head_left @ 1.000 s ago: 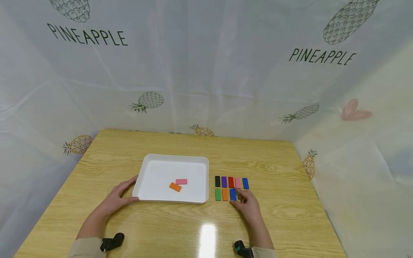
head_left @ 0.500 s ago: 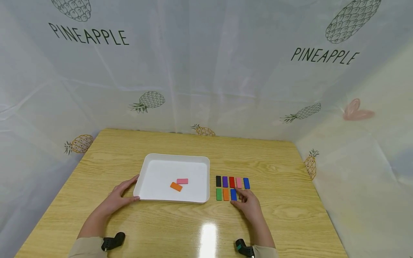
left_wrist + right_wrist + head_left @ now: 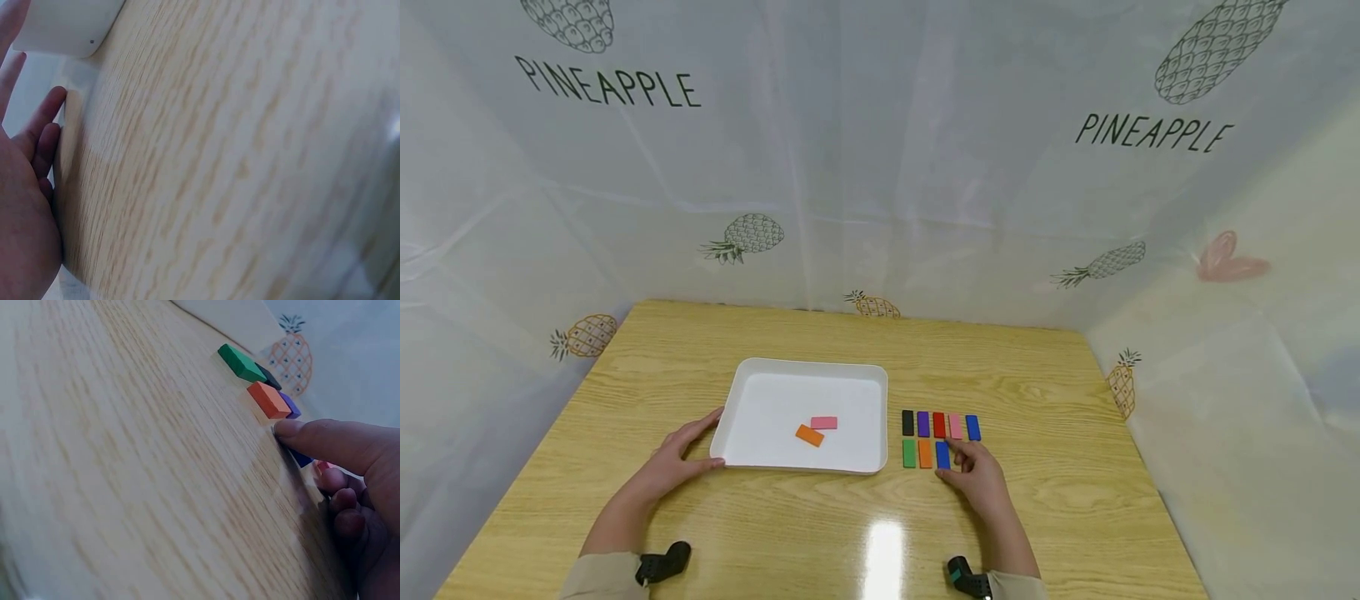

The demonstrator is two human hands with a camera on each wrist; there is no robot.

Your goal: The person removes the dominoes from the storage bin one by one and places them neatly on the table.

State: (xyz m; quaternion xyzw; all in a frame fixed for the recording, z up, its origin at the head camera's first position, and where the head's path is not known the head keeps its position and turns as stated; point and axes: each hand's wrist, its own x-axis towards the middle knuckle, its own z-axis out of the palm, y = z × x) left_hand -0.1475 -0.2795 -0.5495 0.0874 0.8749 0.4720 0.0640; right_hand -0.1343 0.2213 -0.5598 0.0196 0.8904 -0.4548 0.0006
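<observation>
In the head view, my left hand (image 3: 668, 462) is at the left end of a white tray (image 3: 724, 417), thumb at the near corner and fingers spread along the side. The left wrist view shows its fingers (image 3: 47, 115) loosely bent beside the tray wall (image 3: 65, 28). Inside the tray lie a pink block (image 3: 823, 422) and an orange block (image 3: 809, 435). My right hand (image 3: 981, 479) holds a blue block (image 3: 942, 455) by its ends between thumb and index finger, low at the table. In the right wrist view the thumb covers part of this blue block (image 3: 302, 458).
Right of the tray, flat blocks lie in two rows. Black (image 3: 907, 422), purple (image 3: 922, 423), red (image 3: 939, 424), pink (image 3: 955, 426) and another blue block (image 3: 973, 427) form the far row; green (image 3: 909, 453) and orange (image 3: 926, 454) lie nearer. A pineapple-print curtain (image 3: 880, 167) surrounds the wooden table (image 3: 805, 533).
Both hands keep their places at the tray and the blue block. The whole head view has shifted only slightly.
</observation>
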